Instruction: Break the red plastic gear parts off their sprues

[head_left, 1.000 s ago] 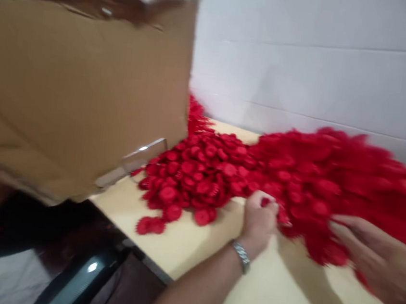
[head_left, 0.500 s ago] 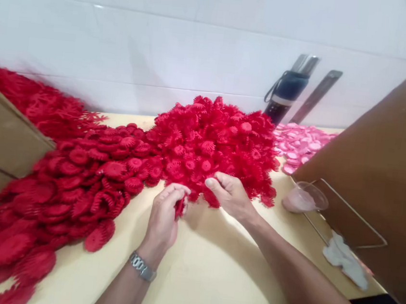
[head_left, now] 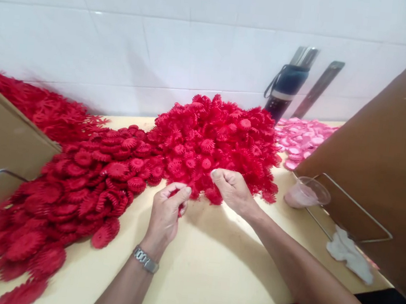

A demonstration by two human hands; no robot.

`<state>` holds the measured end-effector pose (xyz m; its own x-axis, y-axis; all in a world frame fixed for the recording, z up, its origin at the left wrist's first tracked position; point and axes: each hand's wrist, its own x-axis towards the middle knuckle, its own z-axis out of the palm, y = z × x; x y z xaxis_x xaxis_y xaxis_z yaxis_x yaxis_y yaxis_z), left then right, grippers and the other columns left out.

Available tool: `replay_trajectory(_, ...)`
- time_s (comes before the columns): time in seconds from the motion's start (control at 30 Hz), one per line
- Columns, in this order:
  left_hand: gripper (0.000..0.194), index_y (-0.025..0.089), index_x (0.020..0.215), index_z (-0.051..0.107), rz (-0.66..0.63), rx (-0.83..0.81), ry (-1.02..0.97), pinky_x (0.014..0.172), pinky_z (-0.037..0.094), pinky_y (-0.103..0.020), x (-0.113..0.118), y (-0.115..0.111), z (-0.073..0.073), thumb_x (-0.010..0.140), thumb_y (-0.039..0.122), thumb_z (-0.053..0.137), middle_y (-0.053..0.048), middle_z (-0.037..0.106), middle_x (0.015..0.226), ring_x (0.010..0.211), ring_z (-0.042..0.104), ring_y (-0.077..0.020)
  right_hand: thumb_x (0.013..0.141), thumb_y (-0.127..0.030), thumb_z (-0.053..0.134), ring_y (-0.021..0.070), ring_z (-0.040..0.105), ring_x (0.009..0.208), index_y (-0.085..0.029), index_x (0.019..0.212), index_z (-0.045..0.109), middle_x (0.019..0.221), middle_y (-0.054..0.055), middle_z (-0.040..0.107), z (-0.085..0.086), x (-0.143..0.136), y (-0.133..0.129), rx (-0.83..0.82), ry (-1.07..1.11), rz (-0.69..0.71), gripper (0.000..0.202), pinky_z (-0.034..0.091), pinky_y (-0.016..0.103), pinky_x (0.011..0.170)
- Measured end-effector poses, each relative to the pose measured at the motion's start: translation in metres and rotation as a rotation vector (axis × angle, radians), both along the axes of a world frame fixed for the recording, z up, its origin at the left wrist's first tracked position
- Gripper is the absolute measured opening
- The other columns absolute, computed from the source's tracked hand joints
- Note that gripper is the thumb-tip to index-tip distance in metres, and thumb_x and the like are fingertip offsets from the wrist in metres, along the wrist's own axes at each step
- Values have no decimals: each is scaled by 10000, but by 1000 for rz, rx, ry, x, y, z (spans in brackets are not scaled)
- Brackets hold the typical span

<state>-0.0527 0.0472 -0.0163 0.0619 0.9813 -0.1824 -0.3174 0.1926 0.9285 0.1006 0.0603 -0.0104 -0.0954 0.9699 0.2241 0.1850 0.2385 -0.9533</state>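
Note:
My left hand [head_left: 167, 211], with a metal watch [head_left: 145, 259] at the wrist, is closed around a red petal piece [head_left: 181, 211], most of it covered by the fingers. A little to the right, my right hand [head_left: 233, 191] is pinched shut, thumb against forefinger; whatever it may hold is too small to make out. Behind both hands rises a heap of red fringed paper-like flowers [head_left: 219, 134]. Left of my left hand spreads a second pile of flatter red notched discs [head_left: 71, 191].
Pink discs [head_left: 302, 138] lie at the back right, near a dark flask [head_left: 287, 90] and a dark strip [head_left: 318, 89] against the wall. A plastic cup [head_left: 305, 194] and crumpled tissue [head_left: 350, 254] sit beside the right brown board [head_left: 379, 165]. Another board [head_left: 8, 136] stands left, before red strips [head_left: 44, 104].
My right hand has drawn slightly up and away from my left. The left thumb has lifted and now covers more of the red piece. The view has shifted a little.

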Motion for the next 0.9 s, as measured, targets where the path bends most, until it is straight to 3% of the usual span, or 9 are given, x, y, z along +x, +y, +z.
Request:
replay_trajectory(0.3,144,144,681,599,52,128,111,404,262,-169,1,-2,-6,674,270,669,58,447,468,428,364,-46,822,-574,462,41,172,443,-191,554,262,515,-75,213,5,2,5,-109,69,71,508,119,212,410)
replay_trajectory(0.53,194,151,629,530,-60,-22,-8,375,243,-160,2,-1,-3,689,292,649,45,499,493,386,367,-35,780,-584,516,54,374,381,-182,609,379,463,-68,401,7,-4,2,-310,191,134,458,262,177,377)
replay_trajectory(0.7,190,152,635,534,-29,-30,5,377,245,-160,3,-1,-7,694,295,644,46,494,495,390,373,-38,722,-504,623,55,439,436,-163,744,492,566,-54,484,3,-7,-2,-359,246,178,365,335,175,424)
replay_trajectory(0.8,180,155,654,552,2,16,48,388,261,-166,3,-1,-9,701,305,640,44,498,507,405,380,-44,708,-430,633,64,426,431,-165,728,482,548,-54,472,5,-6,-2,-328,181,177,305,336,189,429)
replay_trajectory(0.9,159,161,709,590,55,83,121,398,275,-174,3,-2,-10,705,313,639,53,484,494,413,373,-52,788,-390,519,93,435,433,-177,668,461,518,-40,453,14,2,5,-167,-82,15,251,327,214,427)
